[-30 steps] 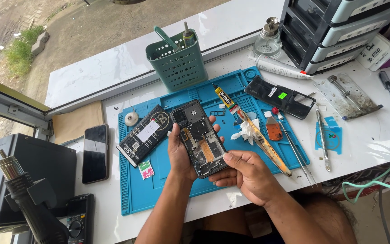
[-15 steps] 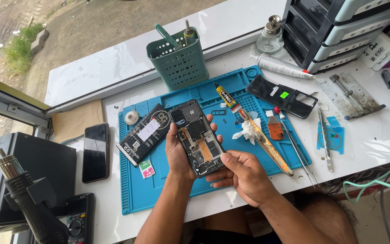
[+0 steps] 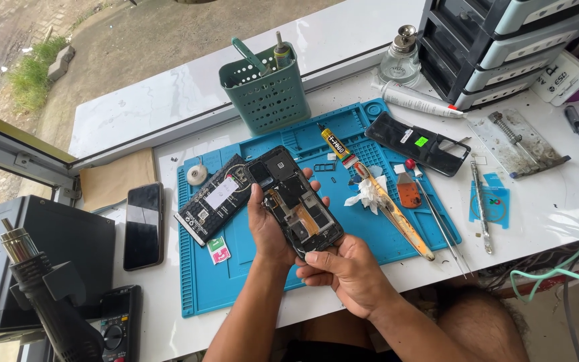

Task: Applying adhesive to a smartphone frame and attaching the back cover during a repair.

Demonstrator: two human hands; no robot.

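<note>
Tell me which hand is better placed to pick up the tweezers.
Right, probably. The right hand only pinches the opened phone's lower end, with the tweezers on its side; the left hand cradles the phone.

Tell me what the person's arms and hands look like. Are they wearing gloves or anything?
No gloves. The left hand and the right hand are both bare, with no rings, watch or bracelet showing. The forearms are bare too: no sleeves reach down into view. The fingernails are short and plain.
</note>
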